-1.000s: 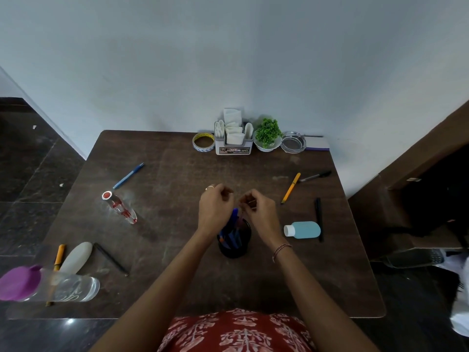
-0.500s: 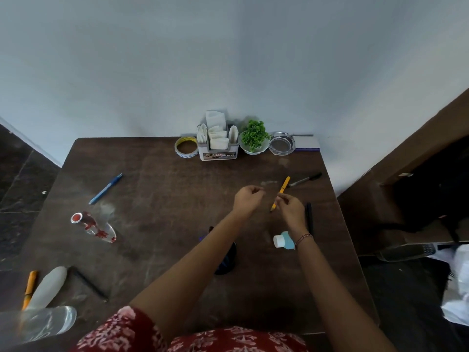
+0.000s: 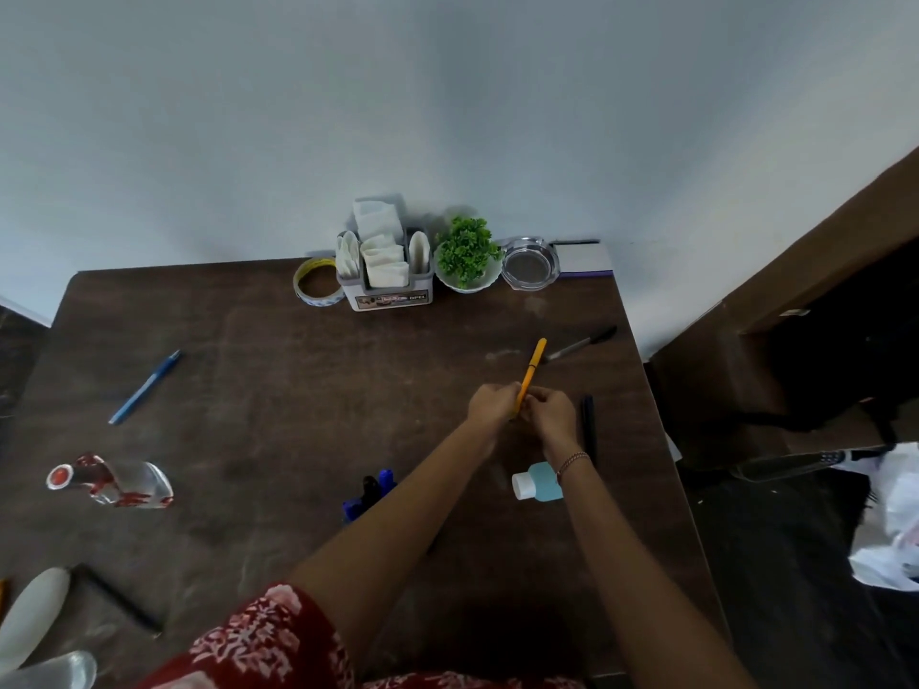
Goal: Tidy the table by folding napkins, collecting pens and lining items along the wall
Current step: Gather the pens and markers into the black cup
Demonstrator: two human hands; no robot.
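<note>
From the head view, both my forearms stretch forward over the surface (image 3: 278, 390), and my left hand (image 3: 490, 405) and right hand (image 3: 549, 415) meet on its right side. The orange pen (image 3: 533, 360) slants up from between them, its far end pointing toward the wall. Each grip is curled, pinching the pen's near end. The blue pens (image 3: 380, 482) stand just beside my left forearm.

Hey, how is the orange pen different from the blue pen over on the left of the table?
The orange pen is gripped at its near end by the left hand and right hand; the blue pen lies untouched on the table. The orange pen sits right of centre, the blue pen far to the left. Both are slim pens slanting similarly.
</note>
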